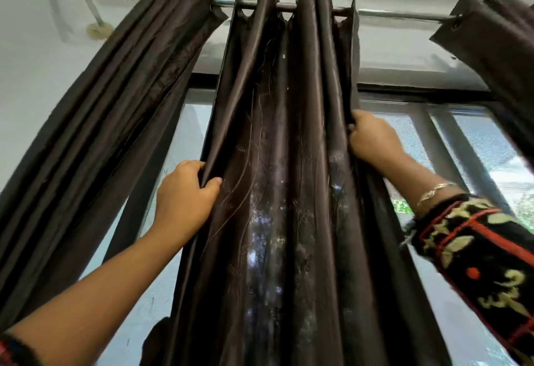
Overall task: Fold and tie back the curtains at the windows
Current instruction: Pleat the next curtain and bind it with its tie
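Note:
A dark brown middle curtain hangs in pleats from a metal rod in front of the window. My left hand pinches its left edge between thumb and fingers. My right hand grips its right edge, higher up. Both arms reach upward. A second dark curtain is bunched at the left of the rod. A third curtain hangs bunched at the far right.
The window with a dark frame and grey bars lies behind the curtains, with daylight and greenery beyond. A white wall is on the left, the white ceiling above. The rod's bracket is fixed at upper left.

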Demonstrator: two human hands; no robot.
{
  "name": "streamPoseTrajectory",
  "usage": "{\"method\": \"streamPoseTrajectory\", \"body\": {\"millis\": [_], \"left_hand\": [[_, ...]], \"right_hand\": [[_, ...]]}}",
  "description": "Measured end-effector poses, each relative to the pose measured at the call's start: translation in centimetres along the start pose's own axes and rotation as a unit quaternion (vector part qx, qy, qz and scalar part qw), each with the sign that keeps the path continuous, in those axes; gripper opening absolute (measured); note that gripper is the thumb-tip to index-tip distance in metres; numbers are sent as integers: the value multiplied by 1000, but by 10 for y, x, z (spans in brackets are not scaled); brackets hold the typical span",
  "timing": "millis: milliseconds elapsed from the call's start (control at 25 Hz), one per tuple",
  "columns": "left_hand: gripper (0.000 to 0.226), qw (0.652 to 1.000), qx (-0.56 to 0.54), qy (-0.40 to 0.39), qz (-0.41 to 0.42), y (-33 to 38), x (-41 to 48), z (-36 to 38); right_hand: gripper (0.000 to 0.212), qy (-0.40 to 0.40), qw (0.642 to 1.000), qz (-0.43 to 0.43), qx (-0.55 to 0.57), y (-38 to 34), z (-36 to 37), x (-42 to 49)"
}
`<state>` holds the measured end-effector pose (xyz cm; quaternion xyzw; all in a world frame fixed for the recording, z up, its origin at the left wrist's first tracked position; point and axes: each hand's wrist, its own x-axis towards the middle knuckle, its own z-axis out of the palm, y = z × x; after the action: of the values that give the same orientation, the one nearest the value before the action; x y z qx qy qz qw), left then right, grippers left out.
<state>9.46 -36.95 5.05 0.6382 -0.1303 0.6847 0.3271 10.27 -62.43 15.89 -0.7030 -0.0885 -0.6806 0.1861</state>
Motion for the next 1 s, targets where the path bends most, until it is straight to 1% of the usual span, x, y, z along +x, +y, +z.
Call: {"method": "streamPoseTrajectory", "body": {"millis": [80, 160, 280, 320, 360, 400, 440, 480, 520, 560, 600, 680, 800, 920, 960, 1000], "left_hand": [[28, 1000, 2, 7, -8, 0, 1, -9], [29, 1000, 3, 13, -5, 0, 2, -21], [34, 999, -31, 10, 30, 6, 0, -35], [42, 998, -55, 2, 34, 11, -2, -37], [57, 995, -92, -14, 24, 15, -2, -37], [72, 990, -134, -34, -5, 17, -2, -36], [81, 983, -170, -53, -39, 20, -1, -34], [79, 979, -186, -69, -53, 22, 1, -29], [69, 980, -179, -81, -42, 24, 2, -24], [60, 983, -162, -87, -16, 28, 0, -17], [57, 985, -147, -92, 12, 34, -3, -11], [62, 983, -142, -105, 46, 52, -10, 4], [67, 981, -141, -116, 60, 84, -11, 35], [62, 979, -136, -144, 53, 131, -19, 70], [58, 975, -144, -156, 60, 150, -23, 82], [58, 972, -150, -167, 71, 163, -26, 91]], "right_hand": [[26, -14, 999, -35, 0, -33, 12, 0], [28, -38, 997, -57, 20, -64, 17, 0], [29, -68, 991, -99, 52, -101, 19, 2], [28, -78, 990, -106, 59, -110, 17, 3], [27, -84, 988, -109, 66, -114, 15, 4], [27, -88, 988, -108, 73, -114, 13, 5], [27, -87, 987, -106, 79, -110, 11, 5], [27, -84, 988, -101, 81, -103, 9, 5], [25, -81, 989, -94, 78, -93, 8, 4], [23, -78, 991, -87, 71, -81, 7, 3], [21, -80, 992, -77, 64, -69, 6, 2], [23, -93, 992, -63, 58, -45, 0, 0], [31, -102, 991, -50, 75, -7, -15, 3], [35, -116, 987, -46, 105, 35, -31, 9], [34, -115, 986, -47, 107, 48, -35, 11], [32, -111, 987, -46, 108, 55, -37, 12]]}}
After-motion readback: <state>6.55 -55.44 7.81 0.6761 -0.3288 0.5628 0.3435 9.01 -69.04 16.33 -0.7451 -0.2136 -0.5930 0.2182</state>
